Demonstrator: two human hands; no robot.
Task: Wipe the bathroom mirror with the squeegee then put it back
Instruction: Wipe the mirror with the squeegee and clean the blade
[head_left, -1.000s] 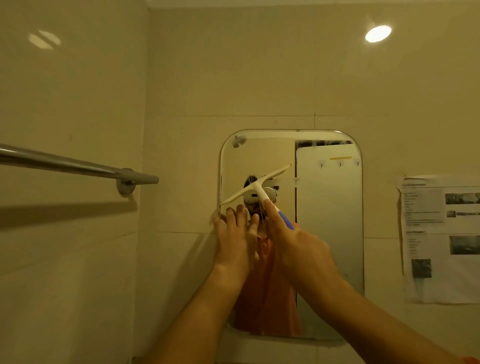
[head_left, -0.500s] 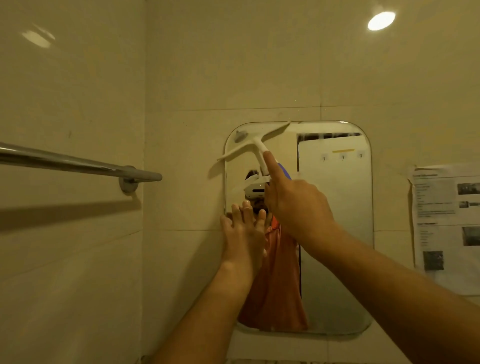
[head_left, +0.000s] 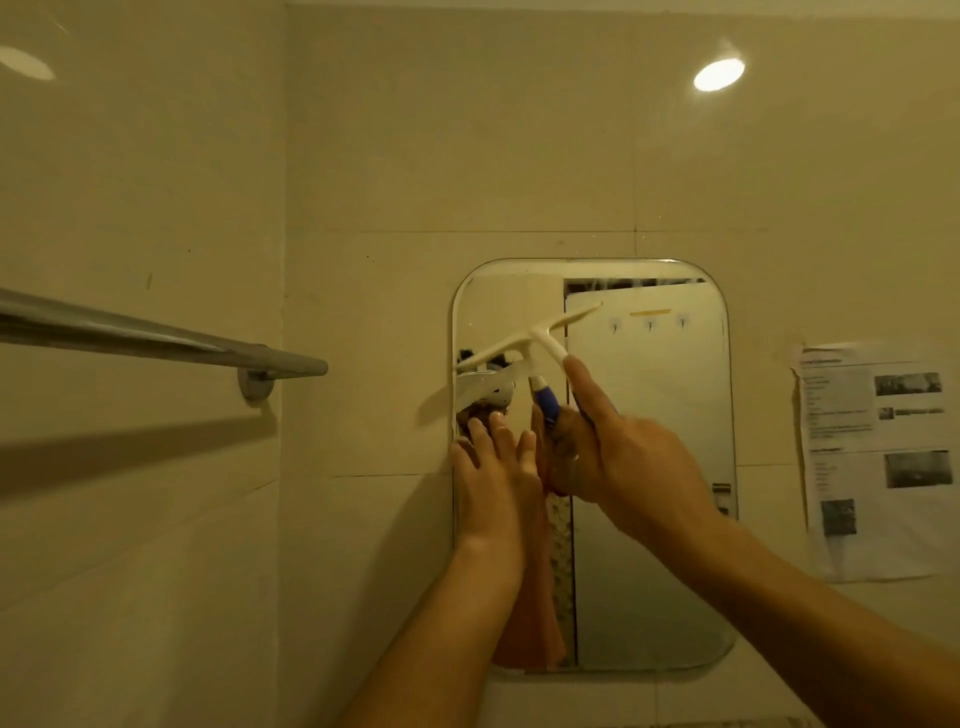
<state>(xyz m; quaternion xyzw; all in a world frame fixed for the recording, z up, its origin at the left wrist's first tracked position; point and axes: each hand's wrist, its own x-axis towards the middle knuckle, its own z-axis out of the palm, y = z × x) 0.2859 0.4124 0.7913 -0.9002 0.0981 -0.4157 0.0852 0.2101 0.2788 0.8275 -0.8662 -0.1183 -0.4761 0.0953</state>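
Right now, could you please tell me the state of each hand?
Left hand: open, flat on the rounded wall mirror.
Right hand: holding the white T-shaped squeegee.

A metal towel rail (head_left: 156, 338) runs along the left wall, ending in a round wall mount (head_left: 255, 383), and its shadow falls on the tiles below. At far right, a printed paper sheet (head_left: 878, 462) with small photos hangs on the tiled wall (head_left: 467, 156). A bright light spot (head_left: 719, 74) shows at upper right.

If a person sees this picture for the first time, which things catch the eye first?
First the white squeegee, tilted across the upper left of the mirror, held by the right hand. Next the left hand, flat at the mirror's left edge. Then the metal towel bar on the left wall.
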